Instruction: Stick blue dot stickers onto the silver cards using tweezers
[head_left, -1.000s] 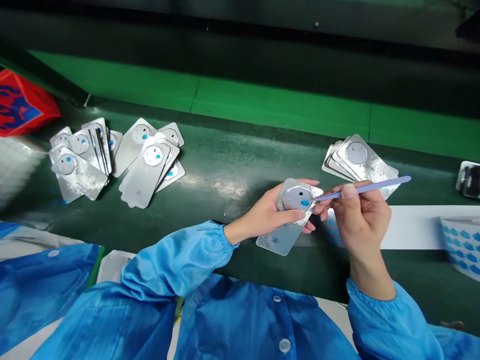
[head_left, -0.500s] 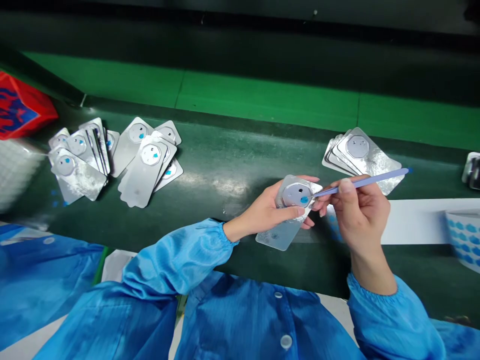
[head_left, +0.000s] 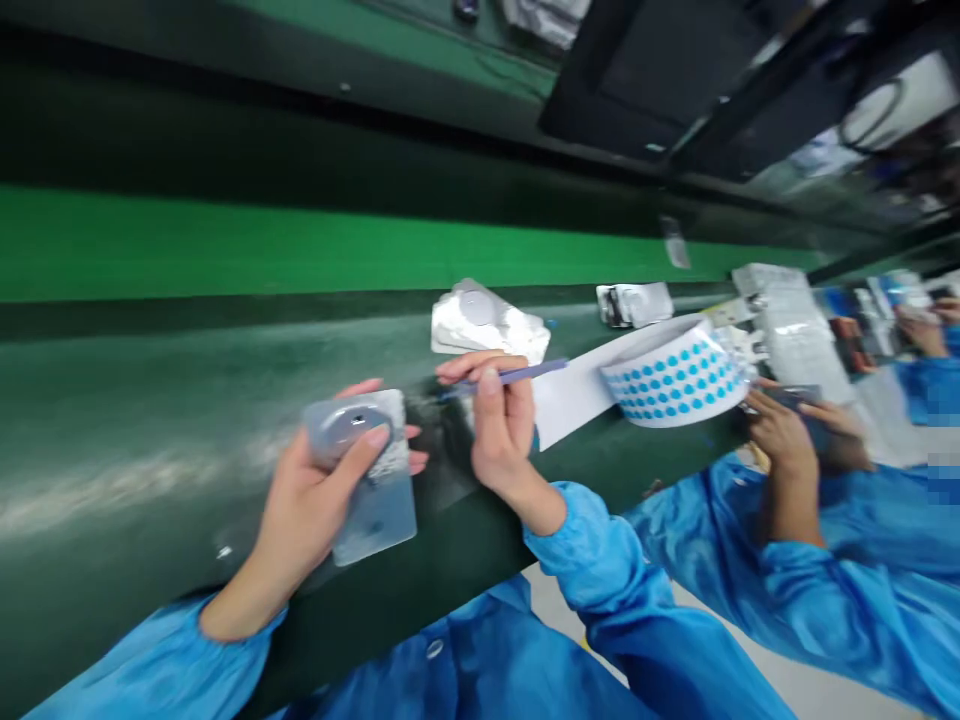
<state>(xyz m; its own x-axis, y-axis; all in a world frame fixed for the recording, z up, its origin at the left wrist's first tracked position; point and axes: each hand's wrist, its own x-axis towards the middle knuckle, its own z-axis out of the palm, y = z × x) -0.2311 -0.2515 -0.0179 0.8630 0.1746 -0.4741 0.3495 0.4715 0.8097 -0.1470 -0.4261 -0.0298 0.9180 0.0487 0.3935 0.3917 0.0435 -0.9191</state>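
Observation:
My left hand (head_left: 304,495) is closed around a flat silvery plate (head_left: 381,515) with rounded corners and a round recess near its upper end. The thumb lies across the edge of the recess, hiding part of it. To the right, my right hand (head_left: 501,430) pinches a slim lavender pen-like tool (head_left: 536,370), its thin tip pointing left and apart from the plate. Behind that hand lies a small pile of similar silvery plates (head_left: 480,315). A curled white strip with rows of blue dot stickers (head_left: 671,385) stands right of my right hand, its plain end reaching toward it.
Farther right on the green bench (head_left: 150,400) are a few wrapped small parts (head_left: 636,304) and clear plastic packs (head_left: 799,325). A co-worker's hands (head_left: 784,430) work close beyond the sticker strip. A dark raised panel (head_left: 660,70) stands at the back.
The view has swung right, bringing the sticker strip and a co-worker into sight and the left piles out. The tool's tip has left the plate, and my hands have moved apart.

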